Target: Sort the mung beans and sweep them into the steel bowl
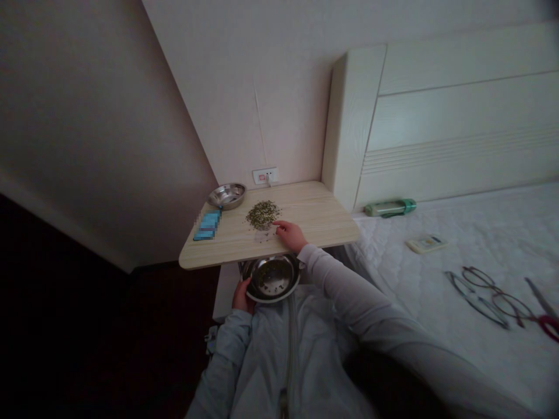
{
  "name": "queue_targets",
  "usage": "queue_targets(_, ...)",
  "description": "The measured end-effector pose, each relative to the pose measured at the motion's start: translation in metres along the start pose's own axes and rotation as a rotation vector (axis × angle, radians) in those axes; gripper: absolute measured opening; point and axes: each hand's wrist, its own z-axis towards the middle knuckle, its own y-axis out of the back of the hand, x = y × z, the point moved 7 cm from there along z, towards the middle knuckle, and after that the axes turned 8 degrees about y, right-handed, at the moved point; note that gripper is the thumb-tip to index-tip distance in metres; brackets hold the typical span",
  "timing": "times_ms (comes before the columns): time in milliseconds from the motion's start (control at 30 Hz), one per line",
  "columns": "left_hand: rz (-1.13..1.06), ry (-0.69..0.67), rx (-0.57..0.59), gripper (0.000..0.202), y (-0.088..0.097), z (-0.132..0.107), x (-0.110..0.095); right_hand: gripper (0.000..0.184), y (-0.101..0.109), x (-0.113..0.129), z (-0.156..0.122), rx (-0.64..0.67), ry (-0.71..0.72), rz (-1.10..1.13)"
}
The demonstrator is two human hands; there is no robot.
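Note:
My left hand grips the left rim of a steel bowl just below the table's front edge. Scattered small bits lie inside that bowl. On the tabletop rests my right hand, index finger stretched toward the near right side of a loose pile of small greenish bits; their exact kind is too small to tell. It appears to hold nothing, and its other fingers are curled. A pale patch with a few stray bits lies just left of that fingertip.
A second steel bowl and a phone with a blue screen are on the wooden table. A wall socket is behind. On the bed are a green bottle, a pale device, glasses and scissors.

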Motion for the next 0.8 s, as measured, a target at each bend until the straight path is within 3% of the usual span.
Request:
queue_targets(333,0.038,-0.021,-0.066,0.005,0.0024,-0.0007,-0.0018,0.031,-0.0015,-0.0011,0.0007,0.020,0.007,-0.001)
queue_targets(800,0.008,-0.021,-0.038,0.006,0.0029,0.0001,-0.0009,0.029,-0.0002,0.0034,-0.0031,0.049,0.022,0.020)
